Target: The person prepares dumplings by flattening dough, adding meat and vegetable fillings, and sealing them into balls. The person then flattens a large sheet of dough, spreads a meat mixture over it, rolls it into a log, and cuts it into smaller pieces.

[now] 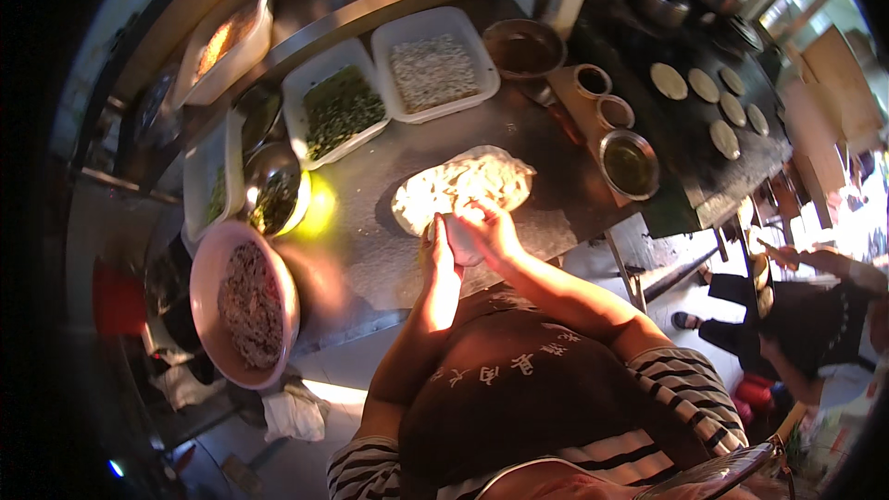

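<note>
Between my two hands, near the front edge of the metal worktop, is a piece of pale dough (pixel 461 242). My left hand (pixel 440 250) cups its left side with the fingers upright. With bent fingers, my right hand (pixel 492 228) grips its upper right edge. Just beyond the hands lies a larger mass of pale dough (pixel 465 179), brightly sunlit and uneven on top. What the held dough contains cannot be told.
A pink basin of filling (pixel 199 305) stands at the left. Plastic tubs of chopped greens (pixel 297 111) and pale diced food (pixel 383 48) stand behind. Sauce bowls, including a metal one (pixel 628 191), sit at the right, beside a griddle (pixel 694 132) with flat dough rounds (pixel 669 81). Another person (pixel 785 312) is at far right.
</note>
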Action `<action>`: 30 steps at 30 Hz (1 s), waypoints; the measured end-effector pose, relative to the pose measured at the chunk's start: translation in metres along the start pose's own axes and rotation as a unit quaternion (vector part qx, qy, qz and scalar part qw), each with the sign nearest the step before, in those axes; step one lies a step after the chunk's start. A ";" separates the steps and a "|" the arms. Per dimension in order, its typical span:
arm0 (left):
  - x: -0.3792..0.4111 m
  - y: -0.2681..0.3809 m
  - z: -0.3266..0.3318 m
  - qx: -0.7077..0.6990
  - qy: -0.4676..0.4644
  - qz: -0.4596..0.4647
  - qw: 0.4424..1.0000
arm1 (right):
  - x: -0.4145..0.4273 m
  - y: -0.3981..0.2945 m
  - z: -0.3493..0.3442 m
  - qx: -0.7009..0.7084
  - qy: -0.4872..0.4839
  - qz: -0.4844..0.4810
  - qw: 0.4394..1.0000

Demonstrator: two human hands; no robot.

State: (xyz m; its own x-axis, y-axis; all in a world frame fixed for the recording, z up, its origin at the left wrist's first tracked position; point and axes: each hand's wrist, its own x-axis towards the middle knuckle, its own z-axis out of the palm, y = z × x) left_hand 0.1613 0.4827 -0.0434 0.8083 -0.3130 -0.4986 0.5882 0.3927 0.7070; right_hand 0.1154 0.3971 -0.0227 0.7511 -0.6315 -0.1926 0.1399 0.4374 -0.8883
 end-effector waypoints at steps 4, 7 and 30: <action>0.001 0.050 0.011 -0.039 0.068 0.134 0.988 | 0.034 -0.069 -0.011 0.098 -0.039 0.067 0.992; 0.033 0.055 -0.002 0.025 0.022 0.236 0.971 | 0.084 -0.068 -0.033 0.020 -0.048 0.032 0.998; 0.109 0.040 -0.039 0.769 0.012 0.395 0.503 | 0.159 -0.003 -0.135 -0.791 0.037 -0.230 0.566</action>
State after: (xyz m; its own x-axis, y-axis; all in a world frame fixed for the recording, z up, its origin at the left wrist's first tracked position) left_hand 0.2740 0.4976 -0.0888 0.7858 -0.5661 0.2491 -0.6160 -0.7524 0.2332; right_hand 0.1468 0.2091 -0.1072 0.8332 -0.4960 0.2445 -0.4867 -0.8676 -0.1016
